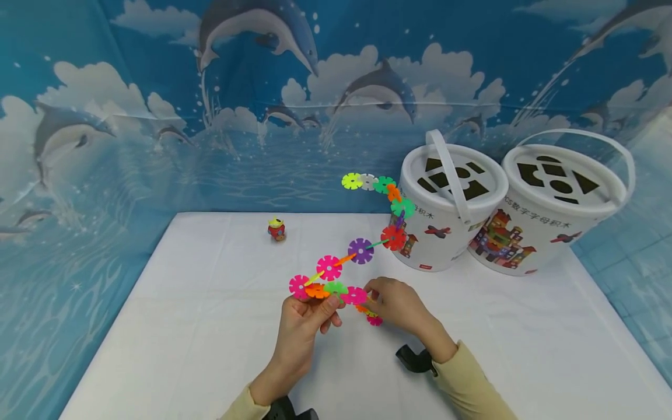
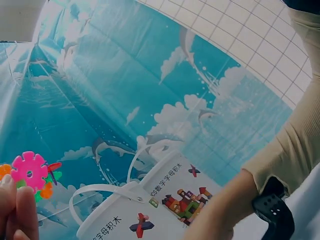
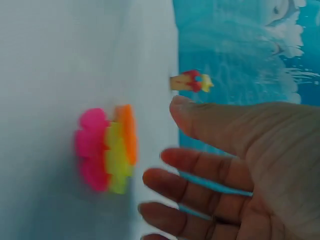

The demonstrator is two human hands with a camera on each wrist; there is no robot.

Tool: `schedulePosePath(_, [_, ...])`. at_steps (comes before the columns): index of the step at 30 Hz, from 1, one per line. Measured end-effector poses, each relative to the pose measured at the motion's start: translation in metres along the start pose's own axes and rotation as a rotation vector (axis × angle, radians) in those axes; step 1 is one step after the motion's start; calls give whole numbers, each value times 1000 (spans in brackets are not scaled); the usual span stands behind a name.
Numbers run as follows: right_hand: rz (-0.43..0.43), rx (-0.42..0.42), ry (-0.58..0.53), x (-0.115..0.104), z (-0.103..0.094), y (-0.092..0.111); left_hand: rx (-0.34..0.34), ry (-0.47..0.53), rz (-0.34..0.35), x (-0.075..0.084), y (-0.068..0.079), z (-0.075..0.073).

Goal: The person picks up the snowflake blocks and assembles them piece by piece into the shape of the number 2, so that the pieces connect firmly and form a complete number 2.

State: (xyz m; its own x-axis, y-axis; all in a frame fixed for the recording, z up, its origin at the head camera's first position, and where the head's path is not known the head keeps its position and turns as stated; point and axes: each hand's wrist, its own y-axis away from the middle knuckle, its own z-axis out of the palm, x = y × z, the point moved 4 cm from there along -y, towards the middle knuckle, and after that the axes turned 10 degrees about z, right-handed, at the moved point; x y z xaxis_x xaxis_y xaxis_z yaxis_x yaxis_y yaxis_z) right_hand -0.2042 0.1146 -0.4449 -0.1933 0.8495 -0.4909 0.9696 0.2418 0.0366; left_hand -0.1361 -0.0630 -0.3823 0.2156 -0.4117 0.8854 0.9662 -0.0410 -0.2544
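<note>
A long zigzag chain of colourful notched plastic snowflake discs (image 1: 360,251) rises above the white table in the head view. My left hand (image 1: 300,329) pinches it near a light green disc (image 1: 336,287), with the thumb in front. My right hand (image 1: 401,306) is beside the chain's near end, close to a pink disc (image 1: 354,296). In the right wrist view, its fingers (image 3: 200,192) are spread and apart from a blurred stack of pink, yellow and orange discs (image 3: 117,150). Part of the chain is hidden behind my hands.
Two white lidded buckets (image 1: 446,175) with handles stand at the back right, behind the chain's far part. A small toy figure (image 1: 276,229) stands near the table's back edge. A dolphin-print curtain (image 1: 252,157) hangs behind the white tabletop (image 1: 184,326).
</note>
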Motion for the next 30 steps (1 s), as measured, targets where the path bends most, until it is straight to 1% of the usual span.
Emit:
schedulePosePath(2, [47,9,39,3,8,-2,-2,-2,1,0,0,1])
schedulePosePath(4, [66,15,85,5,15,-3,-4,-2,3,0,0,1])
schedulePosePath(8, [39,48,155,4,23,-5,0,0,9,0,0,0])
schedulePosePath(11, [35,58,160,5,25,-5,3,3,10,0,-1,0])
schedulePosePath(18, [81,37,2,6,26,-2,14,-20,4,1,-2,-1])
schedulePosePath(26, [111,55,-108,12,26,-2,20,-31,0,2,-3,-2])
schedulePosePath(30, [101,65,-158,13,25,-3,31,-42,0,2,-3,-3])
